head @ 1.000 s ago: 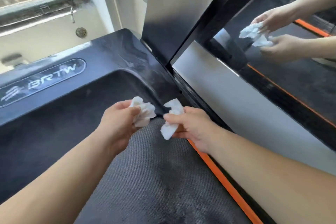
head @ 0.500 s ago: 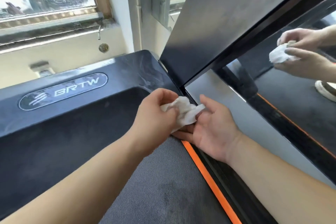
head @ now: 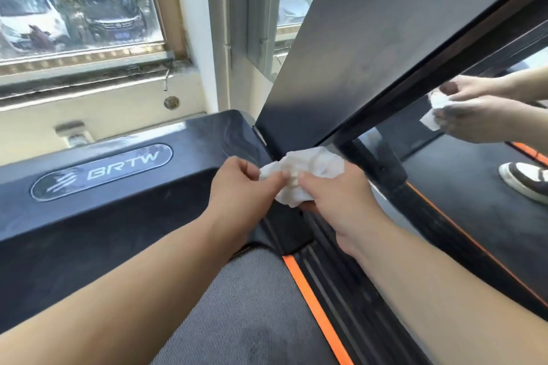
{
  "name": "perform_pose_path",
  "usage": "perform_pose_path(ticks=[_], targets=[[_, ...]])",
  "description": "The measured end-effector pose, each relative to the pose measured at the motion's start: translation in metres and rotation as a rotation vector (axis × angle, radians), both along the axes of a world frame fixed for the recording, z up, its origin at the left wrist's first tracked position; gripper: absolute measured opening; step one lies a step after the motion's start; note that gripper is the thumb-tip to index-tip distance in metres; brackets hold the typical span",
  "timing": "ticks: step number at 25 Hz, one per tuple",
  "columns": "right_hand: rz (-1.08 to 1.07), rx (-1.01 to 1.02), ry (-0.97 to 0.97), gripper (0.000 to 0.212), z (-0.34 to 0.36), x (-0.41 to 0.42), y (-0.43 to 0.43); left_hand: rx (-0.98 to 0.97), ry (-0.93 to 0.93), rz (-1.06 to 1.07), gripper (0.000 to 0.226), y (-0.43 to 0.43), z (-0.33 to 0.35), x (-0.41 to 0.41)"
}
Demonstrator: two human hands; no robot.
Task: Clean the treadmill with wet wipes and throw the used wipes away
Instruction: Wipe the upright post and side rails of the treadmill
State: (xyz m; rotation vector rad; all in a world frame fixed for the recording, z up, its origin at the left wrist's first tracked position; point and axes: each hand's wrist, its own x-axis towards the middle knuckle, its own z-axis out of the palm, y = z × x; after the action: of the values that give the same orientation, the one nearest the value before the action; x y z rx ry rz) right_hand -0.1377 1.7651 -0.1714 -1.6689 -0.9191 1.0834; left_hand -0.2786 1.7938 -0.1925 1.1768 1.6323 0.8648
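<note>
Head view: your left grip (head: 237,187) and right grip (head: 338,198) both pinch one crumpled wipe (head: 314,166), held at 1 o'clock of centre, just over the treadmill (head: 118,216) hood's corner.

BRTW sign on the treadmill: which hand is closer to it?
Left. The left hand is just right of the BRTW sign, pinching the white wipe. The right hand grips the other side of it, farther from the sign.
</note>
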Motion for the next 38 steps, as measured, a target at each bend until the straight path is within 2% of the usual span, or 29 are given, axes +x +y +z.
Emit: perform_pose_path(ticks=[1, 3, 5, 7, 8, 10, 12, 14, 17, 19, 22, 26, 27, 29, 30, 32, 35, 38], targets=[[0.062, 0.039, -0.149, 0.013, 0.011, 0.001, 0.003, -0.085, -0.089, -0.015, 0.046, -0.002, 0.008, 0.003], [0.183, 0.120, -0.445, 0.011, 0.029, 0.001, 0.011, -0.256, -0.444, -0.039, 0.041, -0.004, 0.031, 0.011], [0.240, 0.222, -0.581, 0.006, 0.044, 0.001, 0.012, -0.365, -0.726, -0.016, 0.054, 0.001, 0.058, 0.019], [0.291, 0.343, -0.665, 0.027, 0.049, 0.004, 0.009, -0.365, -0.801, -0.007, 0.057, 0.006, 0.078, 0.025], [0.315, 0.401, -0.736, 0.035, 0.049, 0.005, 0.007, -0.349, -0.784, -0.025, 0.051, 0.005, 0.088, 0.029], [0.336, 0.443, -0.771, 0.034, 0.053, 0.009, 0.002, -0.326, -0.738, -0.084, 0.032, -0.003, 0.101, 0.038], [0.272, 0.398, -0.660, 0.021, 0.061, 0.016, 0.002, -0.311, -0.717, -0.101, 0.026, -0.010, 0.106, 0.043], [0.181, 0.304, -0.393, 0.009, 0.072, 0.020, 0.001, -0.287, -0.705, -0.063, 0.023, -0.011, 0.106, 0.044], [0.145, 0.206, 0.073, 0.012, 0.091, 0.024, -0.010, -0.308, -0.612, -0.074, 0.019, -0.008, 0.108, 0.040], [0.142, 0.164, 0.215, 0.017, 0.098, 0.026, -0.019, -0.311, -0.522, -0.077, 0.019, -0.007, 0.104, 0.037], [0.113, 0.103, 0.238, 0.023, 0.090, 0.031, -0.026, -0.289, -0.422, -0.095, 0.019, -0.009, 0.089, 0.039], [-0.022, -0.054, 0.265, 0.021, 0.064, 0.041, -0.020, -0.217, -0.436, 0.068, 0.010, -0.004, 0.067, 0.041], [-0.051, -0.081, 0.287, 0.023, 0.059, 0.045, -0.018, -0.141, -0.403, 0.108, 0.009, -0.001, 0.062, 0.040], [-0.086, -0.100, 0.292, 0.023, 0.051, 0.050, -0.016, 0.085, -0.223, 0.127, 0.018, 0.002, 0.058, 0.036], [-0.099, -0.098, 0.281, 0.024, 0.048, 0.052, -0.014, 0.189, -0.133, 0.106, 0.022, 0.001, 0.059, 0.036], [-0.122, -0.098, 0.283, 0.027, 0.043, 0.056, -0.008, 0.311, -0.019, 0.035, 0.016, -0.004, 0.065, 0.041], [-0.092, -0.113, 0.389, 0.025, 0.040, 0.055, -0.003, 0.301, -0.096, -0.106, 0.007, -0.014, 0.072, 0.047], [-0.033, -0.125, 0.472, 0.031, 0.041, 0.054, -0.008, 0.178, -0.278, -0.229, 0.016, -0.018, 0.078, 0.046]])
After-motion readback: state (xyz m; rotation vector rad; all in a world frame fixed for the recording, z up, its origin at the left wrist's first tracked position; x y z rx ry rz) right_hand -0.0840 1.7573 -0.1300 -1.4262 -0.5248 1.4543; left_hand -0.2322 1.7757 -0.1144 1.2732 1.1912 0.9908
